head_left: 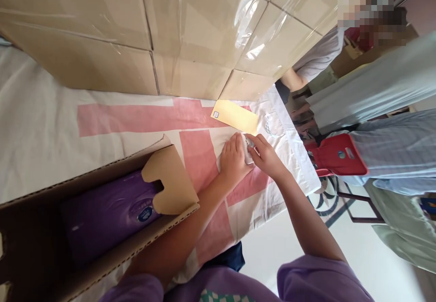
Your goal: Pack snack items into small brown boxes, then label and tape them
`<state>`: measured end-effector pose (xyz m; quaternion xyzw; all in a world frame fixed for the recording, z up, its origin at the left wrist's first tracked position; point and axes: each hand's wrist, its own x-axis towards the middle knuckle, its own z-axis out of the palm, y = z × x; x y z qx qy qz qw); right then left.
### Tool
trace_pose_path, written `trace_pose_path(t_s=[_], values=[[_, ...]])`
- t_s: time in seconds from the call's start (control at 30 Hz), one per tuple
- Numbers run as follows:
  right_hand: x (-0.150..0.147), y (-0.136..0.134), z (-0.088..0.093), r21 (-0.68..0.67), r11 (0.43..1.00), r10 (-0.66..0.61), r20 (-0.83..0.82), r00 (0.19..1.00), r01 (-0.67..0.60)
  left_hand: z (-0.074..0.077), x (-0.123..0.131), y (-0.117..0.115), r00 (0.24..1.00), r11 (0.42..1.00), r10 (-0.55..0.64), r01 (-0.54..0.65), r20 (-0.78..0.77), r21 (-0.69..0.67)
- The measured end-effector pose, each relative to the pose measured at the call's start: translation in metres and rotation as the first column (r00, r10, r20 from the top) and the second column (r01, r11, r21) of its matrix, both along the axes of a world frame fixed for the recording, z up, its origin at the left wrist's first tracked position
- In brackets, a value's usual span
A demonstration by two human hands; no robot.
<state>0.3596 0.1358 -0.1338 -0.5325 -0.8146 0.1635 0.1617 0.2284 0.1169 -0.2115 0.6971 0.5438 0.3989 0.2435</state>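
On the cloth-covered table, a small white object (247,150) lies between my two hands; its kind cannot be made out. My left hand (235,156) is pressed along its left side with the fingers together. From the right, the curled thumb and fingers of my right hand (267,154) pinch at its edge. Just beyond my fingertips lies a yellow strip of card (236,116) with a small whitish square (216,114) at its left end. Left of my left forearm stands an open cardboard box (175,179), holding a purple plastic-wrapped pack (105,215).
Stacked cardboard cartons (190,34) under clear film line the table's back. Pink patches mark the pale tablecloth (143,145). Past the table's right edge stand a red chair (340,154) and cloth-draped furniture (384,75). Another person's arm (294,79) shows behind the cartons.
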Motion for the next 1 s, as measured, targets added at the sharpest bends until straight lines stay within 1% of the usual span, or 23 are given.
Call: trace_pose_path(t_s=[0.17, 0.33, 0.47, 0.57, 0.67, 0.73, 0.83, 1.0], values=[[0.004, 0.005, 0.011, -0.079, 0.997, 0.023, 0.109, 0.994, -0.014, 0.004, -0.003, 0.0, 0.999, 1.0, -0.013, 0.012, -0.047, -0.027], [0.009, 0.01, 0.01, -0.101, 0.995, 0.022, 0.073, 0.997, -0.014, 0.005, -0.003, 0.001, 0.998, 0.999, -0.01, 0.008, -0.055, -0.035], [0.004, 0.012, 0.015, -0.119, 0.993, 0.029, 0.101, 0.994, -0.017, 0.004, -0.003, 0.001, 0.998, 1.0, -0.007, 0.006, -0.056, -0.031], [0.0, 0.016, 0.021, -0.136, 0.991, 0.04, 0.179, 0.983, -0.016, 0.004, -0.003, 0.001, 0.998, 0.999, 0.0, -0.002, -0.056, -0.033], [0.0, 0.02, 0.021, -0.147, 0.989, 0.031, 0.263, 0.964, 0.009, 0.003, -0.003, 0.001, 0.999, 0.999, 0.015, -0.017, -0.05, -0.028], [0.001, 0.022, 0.018, -0.206, 0.979, 0.042, 0.236, 0.971, 0.007, 0.004, -0.004, 0.001, 0.999, 1.0, 0.015, -0.016, -0.048, -0.019], [0.002, 0.025, 0.011, -0.289, 0.957, 0.036, 0.137, 0.99, 0.005, 0.004, -0.004, 0.001, 0.999, 1.0, 0.006, -0.007, -0.052, -0.016], [0.001, 0.028, 0.005, -0.309, 0.951, 0.032, 0.021, 0.999, -0.024, 0.005, -0.005, 0.002, 0.998, 1.0, 0.006, -0.007, -0.065, -0.025]])
